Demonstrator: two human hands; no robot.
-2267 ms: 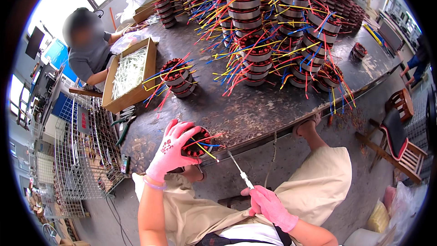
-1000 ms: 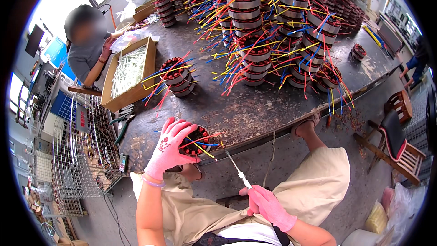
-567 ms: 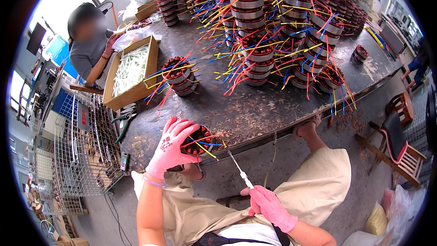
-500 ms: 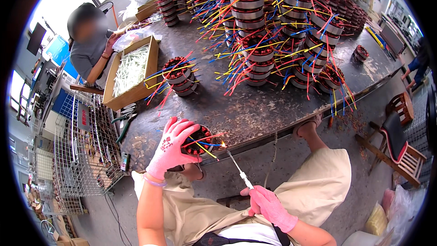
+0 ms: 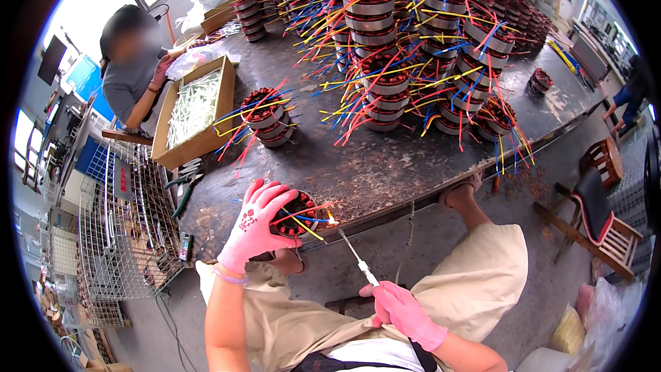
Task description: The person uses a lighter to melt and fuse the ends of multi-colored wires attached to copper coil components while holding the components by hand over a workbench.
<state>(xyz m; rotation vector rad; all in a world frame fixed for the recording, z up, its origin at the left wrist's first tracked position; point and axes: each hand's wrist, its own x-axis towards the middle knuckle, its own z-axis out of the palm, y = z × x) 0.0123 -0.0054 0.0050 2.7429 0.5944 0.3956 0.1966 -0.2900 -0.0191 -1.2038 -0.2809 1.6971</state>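
Observation:
My left hand, in a pink glove, grips a motor stator at the table's front edge. Its red, blue and yellow leads point to the right. A small flame burns at the ends of the red and blue leads. My right hand, also in pink, is closed round the white handle of a slim tool with a long metal shaft. The shaft's tip lies just below the flame, and I cannot tell if they touch. Beyond my left hand stands a short stack of stators.
Tall stator stacks with wires sticking out fill the table's far side. A cardboard box of white sleeves and pliers lie left. Wire baskets stand beside the table. Another person sits at far left; a chair stands right.
The flame at the lead ends has grown larger. The tool's tip has dropped slightly away from it. My left hand keeps its hold on the stator; the whole view has shifted a little.

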